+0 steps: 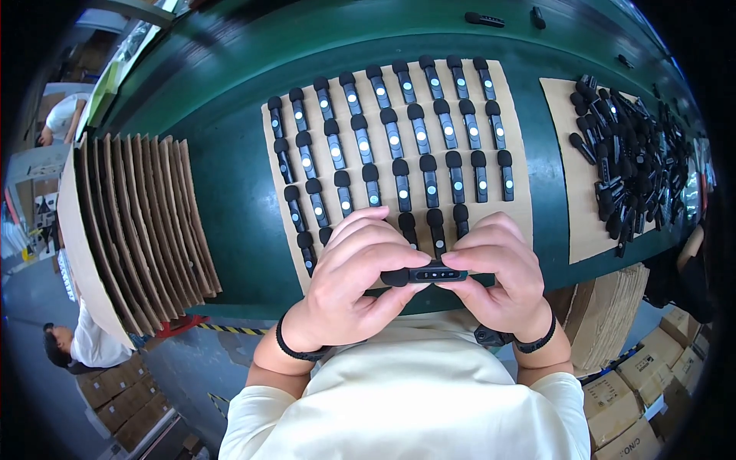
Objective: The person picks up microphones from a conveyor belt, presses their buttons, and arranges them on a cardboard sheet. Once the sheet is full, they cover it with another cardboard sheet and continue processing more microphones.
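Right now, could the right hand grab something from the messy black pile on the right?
Probably not at once: the right hand and left hand both grip a small black device. The pile lies uncovered, off to the side.

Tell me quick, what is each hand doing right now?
Left hand: closed on the foam-tipped end of the small black clip-on microphone.
Right hand: closed on the same microphone's other end.

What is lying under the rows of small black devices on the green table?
A flat brown cardboard sheet lies under the rows of black devices, on the green table. Both hands, left hand and right hand, cover its near edge.
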Available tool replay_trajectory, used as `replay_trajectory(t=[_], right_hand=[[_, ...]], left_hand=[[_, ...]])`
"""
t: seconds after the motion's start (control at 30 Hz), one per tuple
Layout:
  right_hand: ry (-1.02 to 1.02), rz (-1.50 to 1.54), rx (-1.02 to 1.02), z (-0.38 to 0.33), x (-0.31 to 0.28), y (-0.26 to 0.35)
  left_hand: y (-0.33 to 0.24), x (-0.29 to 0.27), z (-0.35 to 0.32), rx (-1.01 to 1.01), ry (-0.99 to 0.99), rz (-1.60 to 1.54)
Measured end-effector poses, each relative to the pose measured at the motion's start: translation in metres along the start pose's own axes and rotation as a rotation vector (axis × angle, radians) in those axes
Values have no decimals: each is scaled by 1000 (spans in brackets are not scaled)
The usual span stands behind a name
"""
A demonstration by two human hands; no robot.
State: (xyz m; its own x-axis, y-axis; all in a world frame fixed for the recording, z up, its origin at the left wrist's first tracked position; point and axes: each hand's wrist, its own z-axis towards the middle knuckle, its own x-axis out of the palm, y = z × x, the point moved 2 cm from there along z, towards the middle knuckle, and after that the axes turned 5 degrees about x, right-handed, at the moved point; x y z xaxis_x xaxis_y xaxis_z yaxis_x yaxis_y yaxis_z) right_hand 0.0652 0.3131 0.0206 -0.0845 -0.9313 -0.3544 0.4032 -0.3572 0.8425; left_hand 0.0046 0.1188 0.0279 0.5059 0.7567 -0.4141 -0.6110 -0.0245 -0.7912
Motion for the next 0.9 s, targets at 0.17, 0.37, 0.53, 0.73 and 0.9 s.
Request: replay_trajectory(t=[0.17,0.37,0.53,0.73,0.9], right_hand=[[29,-24,-67,0,-1,-2],[12,43,30,0,2,-3],[30,55,9,-1,1,-4],[67,2,13,-6,-7,-5],[21,-161,99,-28,-27,-11]], left_hand=[[-4,3,6,-73,18,-12],[1,3,2,-10,36,2],[-2,5,6,-7,59,117],[4,11,5,-48,123,169],[4,4,-1,-68,122,154]])
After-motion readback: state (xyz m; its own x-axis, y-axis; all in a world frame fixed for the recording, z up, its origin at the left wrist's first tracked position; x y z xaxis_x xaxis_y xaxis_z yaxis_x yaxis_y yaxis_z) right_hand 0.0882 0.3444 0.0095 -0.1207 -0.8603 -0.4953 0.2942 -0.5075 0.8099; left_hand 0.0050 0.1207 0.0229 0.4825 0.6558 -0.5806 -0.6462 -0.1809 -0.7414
